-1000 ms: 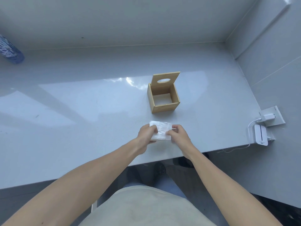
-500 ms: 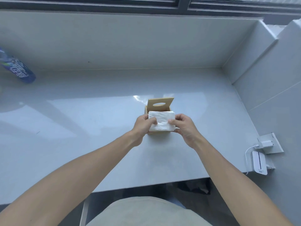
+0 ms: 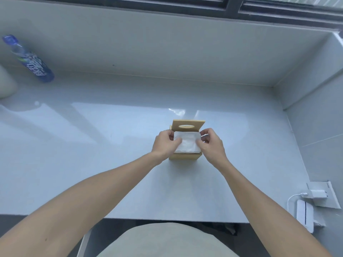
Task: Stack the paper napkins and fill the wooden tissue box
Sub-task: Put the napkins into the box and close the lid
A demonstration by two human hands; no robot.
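Since half a second ago the stack of napkins (image 3: 187, 144) has come down from in front of the wooden tissue box (image 3: 185, 156) onto its open top, and both hands have travelled with it toward 12 o'clock, so that more of the window frame (image 3: 233, 4) and the blue bottle (image 3: 29, 59) now shows at the top and far left.

The left hand (image 3: 165, 144) holds the stack's 9 o'clock edge and the right hand (image 3: 210, 145) its 3 o'clock edge, each clamped on the paper with thumb on top and fingers curled round the side. This two-sided pinch looks meant to keep the loose sheets square and stop them fanning while they are lowered into a mouth barely wider than they are.

The box's lid (image 3: 187, 125) (the one with the oval slot) stands upright at the 12 o'clock side, hinged back out of the way so the opening stays free; it also gives the far edge of the stack something to line up against. The stack sits at the rim, its near edge just above the front wall; how deep it has gone I cannot tell.

The box stands near the middle of the table (image 3: 92, 145), well apart from the bottle at 10 o'clock and from the charger (image 3: 315, 194) on the wall at 4 o'clock.

I judge the filling step nearly done: the napkins need pressing down and the lid closing.
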